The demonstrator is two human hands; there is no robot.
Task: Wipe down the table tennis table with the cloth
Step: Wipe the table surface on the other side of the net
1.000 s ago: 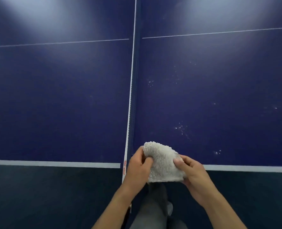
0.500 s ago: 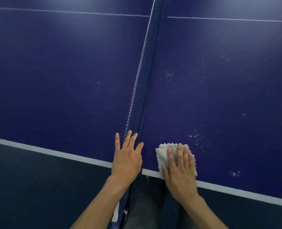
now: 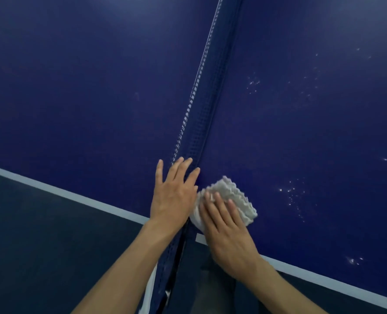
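Note:
The dark blue table tennis table point(image 3: 79, 91) fills the view, with a white line along its near edge. A folded white fluffy cloth point(image 3: 235, 198) lies on the right half, just right of the net point(image 3: 201, 105). My right hand point(image 3: 224, 225) presses flat on the cloth with straight fingers. My left hand point(image 3: 174, 193) rests flat with spread fingers on the net's near end, right beside the cloth. White specks point(image 3: 292, 196) dot the right half beyond the cloth.
More white specks point(image 3: 253, 83) lie farther up the right half and near the right edge line point(image 3: 353, 260). Dark floor point(image 3: 40, 245) lies below the table edge. The net post point(image 3: 165, 277) hangs at the near edge between my arms.
From holding the cloth in both hands off the table edge, I set it on the right half; the right hand has slid it slightly forward, and the left hand stays on the net.

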